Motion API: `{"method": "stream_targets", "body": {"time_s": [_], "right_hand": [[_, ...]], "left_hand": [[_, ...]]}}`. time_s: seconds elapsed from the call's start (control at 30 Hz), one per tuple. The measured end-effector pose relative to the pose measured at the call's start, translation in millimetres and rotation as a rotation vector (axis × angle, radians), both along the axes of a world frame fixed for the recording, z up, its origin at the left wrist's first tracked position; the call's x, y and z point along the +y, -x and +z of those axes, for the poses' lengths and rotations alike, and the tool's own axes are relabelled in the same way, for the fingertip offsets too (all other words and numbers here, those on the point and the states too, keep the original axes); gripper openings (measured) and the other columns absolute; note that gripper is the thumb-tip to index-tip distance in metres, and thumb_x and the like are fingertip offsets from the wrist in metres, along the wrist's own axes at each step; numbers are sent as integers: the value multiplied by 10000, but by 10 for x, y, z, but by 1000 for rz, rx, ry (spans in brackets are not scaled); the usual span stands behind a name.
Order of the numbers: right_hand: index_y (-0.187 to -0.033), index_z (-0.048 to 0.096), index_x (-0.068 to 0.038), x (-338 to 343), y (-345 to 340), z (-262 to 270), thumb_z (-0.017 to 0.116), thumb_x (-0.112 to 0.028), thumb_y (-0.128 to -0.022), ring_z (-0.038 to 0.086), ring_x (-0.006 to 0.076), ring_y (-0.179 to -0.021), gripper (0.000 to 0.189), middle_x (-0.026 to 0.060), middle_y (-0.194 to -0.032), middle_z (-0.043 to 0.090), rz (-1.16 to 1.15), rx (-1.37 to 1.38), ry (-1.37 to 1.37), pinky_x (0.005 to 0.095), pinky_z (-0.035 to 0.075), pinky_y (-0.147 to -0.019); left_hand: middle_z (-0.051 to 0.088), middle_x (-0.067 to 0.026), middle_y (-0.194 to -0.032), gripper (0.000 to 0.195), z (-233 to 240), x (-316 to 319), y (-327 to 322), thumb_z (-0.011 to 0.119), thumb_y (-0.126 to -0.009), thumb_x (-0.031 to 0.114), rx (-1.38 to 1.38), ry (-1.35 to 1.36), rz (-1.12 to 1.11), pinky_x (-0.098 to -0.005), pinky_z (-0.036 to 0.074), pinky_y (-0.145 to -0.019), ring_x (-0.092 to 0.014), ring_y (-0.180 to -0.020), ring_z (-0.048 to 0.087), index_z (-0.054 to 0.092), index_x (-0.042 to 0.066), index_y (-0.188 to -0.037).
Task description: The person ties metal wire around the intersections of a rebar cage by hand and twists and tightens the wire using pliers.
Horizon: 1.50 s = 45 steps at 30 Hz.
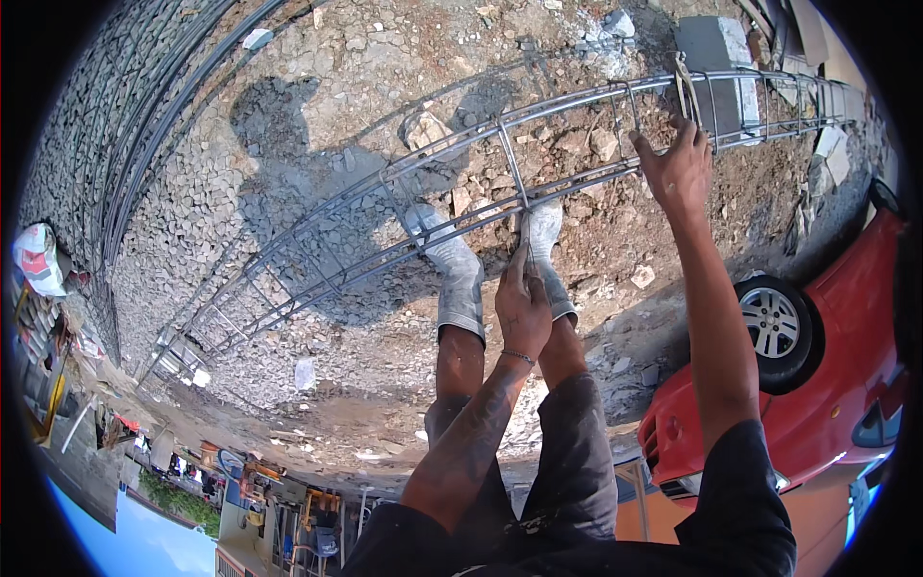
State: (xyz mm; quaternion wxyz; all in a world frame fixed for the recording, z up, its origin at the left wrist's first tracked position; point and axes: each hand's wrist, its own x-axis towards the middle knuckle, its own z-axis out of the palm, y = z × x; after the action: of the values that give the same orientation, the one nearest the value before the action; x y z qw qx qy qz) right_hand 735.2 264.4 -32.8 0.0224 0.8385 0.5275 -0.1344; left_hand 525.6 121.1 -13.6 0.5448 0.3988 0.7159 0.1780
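Observation:
A long rebar cage (513,166) of steel bars and square stirrups crosses in front of me, above rubble. My left hand (524,310) pinches a thin grey strand, apparently tie wire (526,234), just below a stirrup on the cage's near bar. Further right, my right hand (679,169) is at the cage with thumb and fingers spread. Its thumb is close to another stirrup (632,107). The fingertips reach the lower handle ends of metal pincers (685,86), which lie across the far bars. Whether they touch the handles is unclear.
A grey concrete block (714,58) lies under the cage's right part. My dusty boots (454,267) stand close to the near bars. At right is a parked red car (815,346). Loose rebar (144,144) lies at left on gravel, near a white sack (40,260).

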Motion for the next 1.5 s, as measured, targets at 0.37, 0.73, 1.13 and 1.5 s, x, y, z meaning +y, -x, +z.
{"method": "stream_targets", "body": {"time_s": [0.37, 0.73, 1.13, 1.5], "right_hand": [[-1026, 487, -54, 4, -831, -333, 467, -225, -792, 523, 387, -824, 290, 206, -998, 492, 142, -165, 165, 455, 433, -722], [-924, 486, 9, -856, 314, 994, 462, -276, -865, 534, 168, -788, 292, 67, -810, 494, -603, 1062, 629, 319, 511, -655], [-880, 488, 3, -823, 707, 1005, 420, -344, -862, 520, 222, -754, 353, 131, -784, 514, -94, 726, 921, 332, 430, -696], [-886, 495, 8, -521, 817, 1089, 428, -358, -846, 490, 194, -668, 374, 112, -747, 504, -30, 588, 983, 337, 407, -609]], "left_hand": [[600, -203, -867, 299, 152, 105, 77, 447, -787, 26, -131, 241, 156, -330, 479, -672, -254, -783, 615, 526, -17, -1073], [593, -229, -894, 281, 170, 12, 34, 495, -737, 37, -117, 93, 246, -370, 454, -744, -352, -837, 577, 573, -19, -1001], [592, -204, -933, 257, 222, 142, 89, 492, -751, 73, -76, 103, 186, -364, 452, -776, -328, -871, 575, 588, 3, -979], [596, -223, -820, 235, 268, 193, 118, 489, -756, 95, -40, 10, 222, -370, 457, -684, -345, -753, 586, 613, 18, -940]]}}
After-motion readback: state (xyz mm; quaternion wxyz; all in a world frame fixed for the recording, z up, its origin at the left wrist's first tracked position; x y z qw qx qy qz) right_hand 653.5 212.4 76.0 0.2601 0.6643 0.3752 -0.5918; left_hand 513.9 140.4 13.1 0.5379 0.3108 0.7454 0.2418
